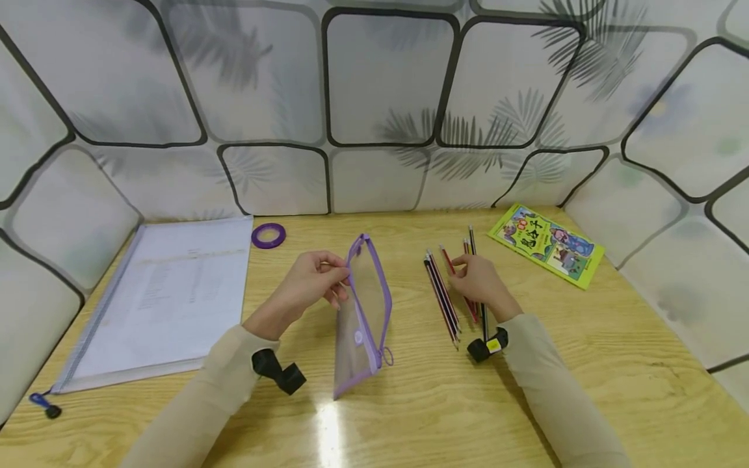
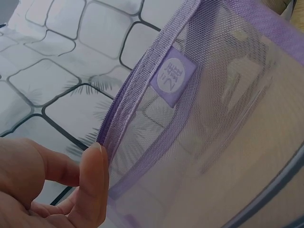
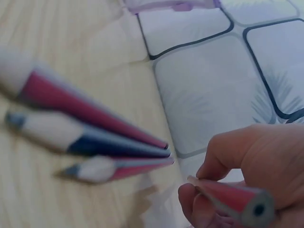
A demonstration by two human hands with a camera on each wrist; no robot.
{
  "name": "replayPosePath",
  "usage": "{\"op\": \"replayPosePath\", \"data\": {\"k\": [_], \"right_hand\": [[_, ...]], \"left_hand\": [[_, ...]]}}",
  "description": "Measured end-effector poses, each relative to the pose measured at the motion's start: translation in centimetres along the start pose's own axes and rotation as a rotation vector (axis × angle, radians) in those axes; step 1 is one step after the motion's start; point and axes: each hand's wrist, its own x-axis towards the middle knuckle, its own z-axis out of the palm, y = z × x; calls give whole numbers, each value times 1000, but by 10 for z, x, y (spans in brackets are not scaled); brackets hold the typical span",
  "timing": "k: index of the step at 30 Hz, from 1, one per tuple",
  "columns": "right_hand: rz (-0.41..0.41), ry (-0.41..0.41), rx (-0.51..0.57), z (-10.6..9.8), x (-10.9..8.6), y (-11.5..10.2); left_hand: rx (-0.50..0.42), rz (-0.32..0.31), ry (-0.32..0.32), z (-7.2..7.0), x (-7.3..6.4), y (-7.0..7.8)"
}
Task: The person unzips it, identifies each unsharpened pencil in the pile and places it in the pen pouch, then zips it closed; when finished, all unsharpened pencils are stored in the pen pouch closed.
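Observation:
My left hand (image 1: pixel 310 283) pinches the zipped edge of a purple mesh zipper pouch (image 1: pixel 357 370), holding it upright with its mouth parted. A label tag (image 2: pixel 173 76) shows on the pouch in the left wrist view. Over to the right, my right hand (image 1: pixel 481 281) pinches a red pencil (image 3: pixel 228 194) between thumb and fingers, its flat end with a dark core facing the wrist camera. Several striped pencils (image 1: pixel 440 296) lie in a bunch just left of that hand. More pencils, one of them black (image 1: pixel 484 320), lie partly hidden beneath it.
A spiral-bound notebook (image 1: pixel 170 292) lies at the left, with a purple tape roll (image 1: pixel 268 236) by its upper right corner. A green picture booklet (image 1: pixel 547 246) lies at the back right. A patterned cloth screen (image 1: pixel 386 84) borders the wooden table (image 1: pixel 409 422).

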Motion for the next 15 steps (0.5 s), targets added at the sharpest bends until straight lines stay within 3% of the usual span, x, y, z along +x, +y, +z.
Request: {"op": "replayPosePath", "data": {"k": [6,15], "right_hand": [[52,8,102,-3,-1,-6],[65,-100,469,-14,-7,-22]], "left_hand": [[5,8,-5,-1,0,1],[9,12,-14,-1,-1,2]]}}
